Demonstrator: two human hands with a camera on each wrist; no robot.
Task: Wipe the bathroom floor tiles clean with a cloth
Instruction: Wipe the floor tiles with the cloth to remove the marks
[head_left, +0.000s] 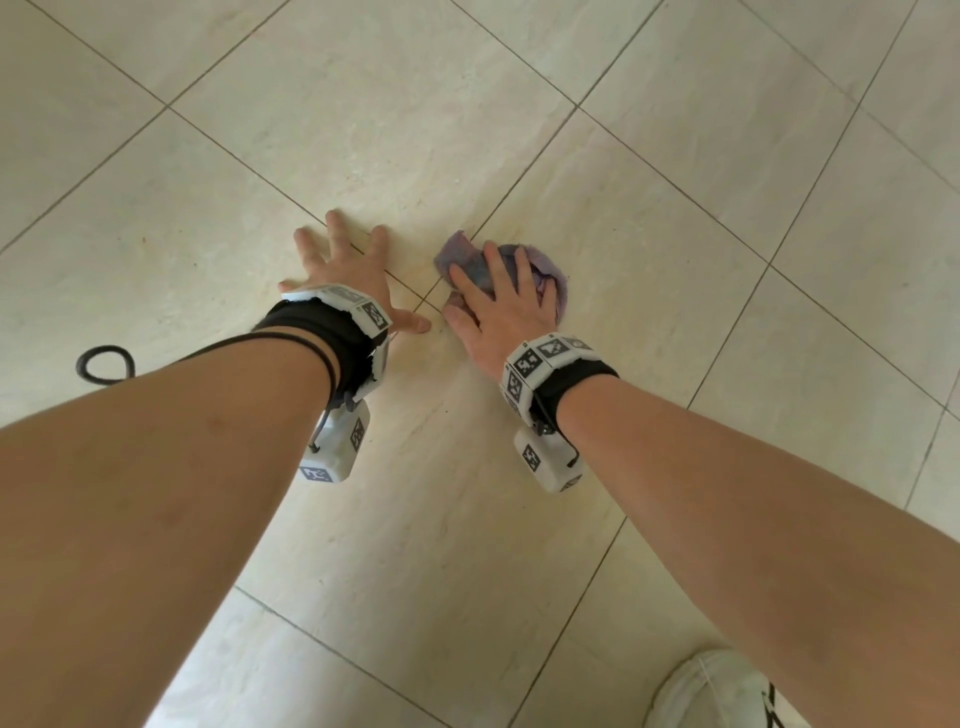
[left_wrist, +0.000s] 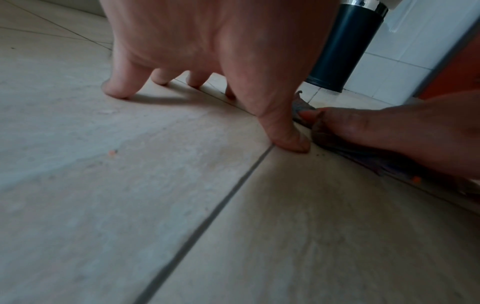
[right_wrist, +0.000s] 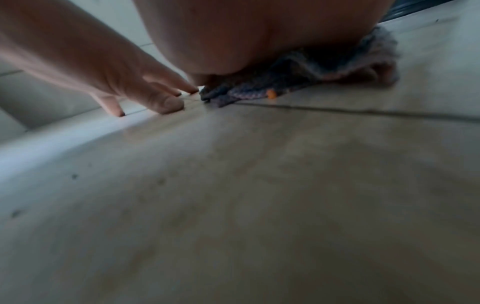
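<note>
Beige floor tiles (head_left: 519, 156) with dark grout lines fill the head view. A bunched purple cloth (head_left: 553, 278) lies on them where grout lines cross. My right hand (head_left: 498, 304) lies on top of it, fingers spread and fairly straight, pressing it onto the floor. In the right wrist view the palm (right_wrist: 246, 41) covers most of the cloth (right_wrist: 337, 67). My left hand (head_left: 343, 267) is spread on the bare tile just left of the cloth, holding nothing. Its fingertips (left_wrist: 116, 90) and thumb touch the floor, beside the cloth (left_wrist: 302, 106).
Small orange crumbs lie by the cloth's edge (right_wrist: 271, 94) and on the tile (left_wrist: 111, 152). A dark cylindrical bin (left_wrist: 342, 47) stands by the white tiled wall (left_wrist: 415, 51). A black cord loop (head_left: 104, 364) lies at left, and a white shoe (head_left: 717, 691) at bottom right.
</note>
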